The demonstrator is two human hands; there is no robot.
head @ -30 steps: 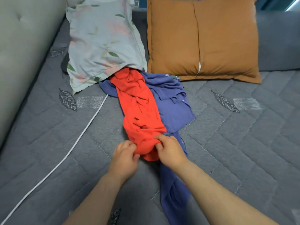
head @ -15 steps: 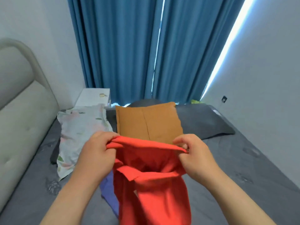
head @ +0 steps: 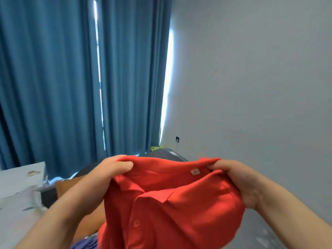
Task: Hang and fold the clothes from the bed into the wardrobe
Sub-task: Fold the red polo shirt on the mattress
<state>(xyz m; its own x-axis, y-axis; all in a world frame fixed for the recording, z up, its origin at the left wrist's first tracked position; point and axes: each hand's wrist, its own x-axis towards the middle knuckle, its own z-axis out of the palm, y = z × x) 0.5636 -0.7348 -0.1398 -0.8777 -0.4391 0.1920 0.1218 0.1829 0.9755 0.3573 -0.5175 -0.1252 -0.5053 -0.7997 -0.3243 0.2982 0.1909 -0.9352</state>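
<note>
My left hand (head: 107, 174) and right hand (head: 239, 178) each pinch the collar of the red polo shirt (head: 176, 205), fingers (head: 124, 167) curled into the cloth. The shirt hangs between and below them. Beyond my fingers hang blue curtains (head: 53, 78).

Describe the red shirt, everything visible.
The red shirt is a polo of knit-looking cloth with a fold-down collar, one button showing on the placket, and a small pale label inside the neck. It hangs limp and creased in the air, front toward the camera. The left hand and right hand pinch its shoulders; its hem is out of frame.
</note>
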